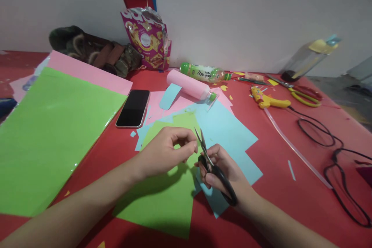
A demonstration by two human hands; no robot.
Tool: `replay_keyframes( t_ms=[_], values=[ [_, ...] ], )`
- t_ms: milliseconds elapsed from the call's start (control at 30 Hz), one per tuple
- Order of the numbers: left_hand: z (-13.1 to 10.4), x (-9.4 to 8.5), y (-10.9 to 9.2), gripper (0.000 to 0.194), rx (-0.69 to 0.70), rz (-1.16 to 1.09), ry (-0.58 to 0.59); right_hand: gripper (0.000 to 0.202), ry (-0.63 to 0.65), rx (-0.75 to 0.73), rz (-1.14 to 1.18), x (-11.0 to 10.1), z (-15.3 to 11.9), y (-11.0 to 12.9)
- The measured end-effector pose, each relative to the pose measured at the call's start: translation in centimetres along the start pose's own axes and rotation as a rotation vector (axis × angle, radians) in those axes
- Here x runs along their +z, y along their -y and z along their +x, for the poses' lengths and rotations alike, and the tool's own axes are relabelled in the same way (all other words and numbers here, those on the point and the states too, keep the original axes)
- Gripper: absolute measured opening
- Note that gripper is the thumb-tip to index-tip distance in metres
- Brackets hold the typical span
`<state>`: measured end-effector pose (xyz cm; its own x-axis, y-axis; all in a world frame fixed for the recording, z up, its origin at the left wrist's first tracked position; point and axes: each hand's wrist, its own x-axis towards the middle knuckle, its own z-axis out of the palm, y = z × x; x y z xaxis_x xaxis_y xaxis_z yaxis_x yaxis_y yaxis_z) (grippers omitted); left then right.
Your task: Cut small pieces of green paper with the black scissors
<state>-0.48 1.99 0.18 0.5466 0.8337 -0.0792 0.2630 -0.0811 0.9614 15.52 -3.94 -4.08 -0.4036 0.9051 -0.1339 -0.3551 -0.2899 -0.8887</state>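
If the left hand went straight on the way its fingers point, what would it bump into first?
The left hand would probably meet the scissors in the right hand, though depth is unclear from one view.

Craft workspace: red table (279, 162), coloured paper (162, 205), scissors (215, 171), yellow glue gun (264, 100).

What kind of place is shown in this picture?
Probably a craft table: there are coloured paper, a yellow glue gun, and scissors in the person's right hand.
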Motion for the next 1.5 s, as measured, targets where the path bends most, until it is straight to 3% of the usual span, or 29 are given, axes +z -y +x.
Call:
replay_keyframes(
  t_ms=[967, 1500],
  values=[
    [-0.17, 0.56, -0.02, 0.02, 0.048, 0.001, -0.089, 0.031, 0.007, 0.003, 0.016, 0.11, 0.16, -0.04],
    [-0.19, -0.29, -0.48, 0.016, 0.043, 0.15, -0.014, 0.03, -0.013, 0.013, 0.0, 0.3, 0.13, 0.08]
  ],
)
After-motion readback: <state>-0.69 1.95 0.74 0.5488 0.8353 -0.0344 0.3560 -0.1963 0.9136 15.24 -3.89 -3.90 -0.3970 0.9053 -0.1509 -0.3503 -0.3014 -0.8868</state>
